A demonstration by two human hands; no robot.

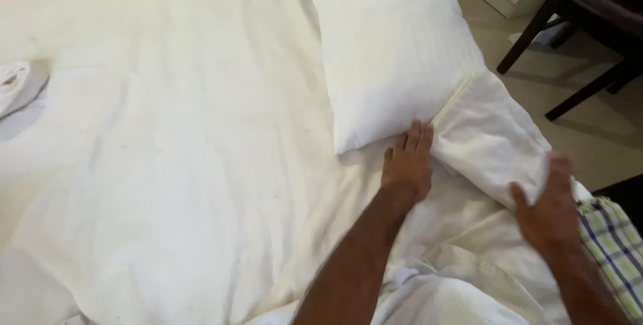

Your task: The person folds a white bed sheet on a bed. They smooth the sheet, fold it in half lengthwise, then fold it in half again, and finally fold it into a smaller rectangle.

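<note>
At the far left we saw a small rolled white cloth lying on the wide white bed sheet, well apart from our hands. Moving right, a plump white striped pillow lay on the bed, its open end pointing toward us, with the loose white fabric tail of its pillowcase trailing off to the right edge. We judged the step in hand to be dressing that open end of the pillow; the next move seemed to call for a firm pull on the loose fabric while the pillow was pinned. Our left hand reached forward with the arm nearly straight, palm down, fingers spread flat and uncurled, pressing at the pillow's near corner without clasping anything. Our right hand, in a checked sleeve, was curled over the fabric tail, its grip closed on the cloth. Beyond the bed stood dark wooden chair legs on a pale floor.
</note>
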